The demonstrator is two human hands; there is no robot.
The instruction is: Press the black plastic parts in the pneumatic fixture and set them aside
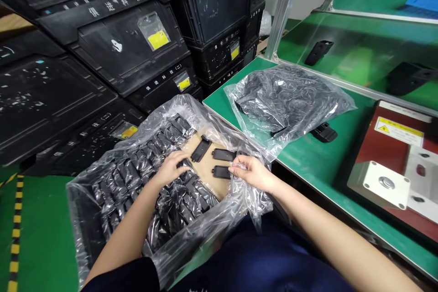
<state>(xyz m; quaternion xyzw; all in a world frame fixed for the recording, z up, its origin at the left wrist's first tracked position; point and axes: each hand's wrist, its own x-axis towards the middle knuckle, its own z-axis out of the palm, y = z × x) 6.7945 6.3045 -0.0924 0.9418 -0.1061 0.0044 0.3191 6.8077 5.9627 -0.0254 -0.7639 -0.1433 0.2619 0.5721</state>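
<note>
A crate lined with a clear plastic bag (102, 191) sits in front of me, filled with rows of black plastic parts (137, 169) on brown cardboard (205, 157). My left hand (173, 168) rests curled on the parts near the middle of the crate, its fingertips at one black part. My right hand (251, 171) pinches the crinkled bag edge at the crate's right side, beside a loose black part (221, 172). Two more loose parts (224, 154) lie on the bare cardboard.
A green bench (308, 155) runs on the right with a clear bag of black parts (287, 100), a single black part (324, 133), and a red-and-white fixture with a button box (379, 182). Stacked black crates (137, 50) stand behind. The green floor has yellow-black tape (15, 232).
</note>
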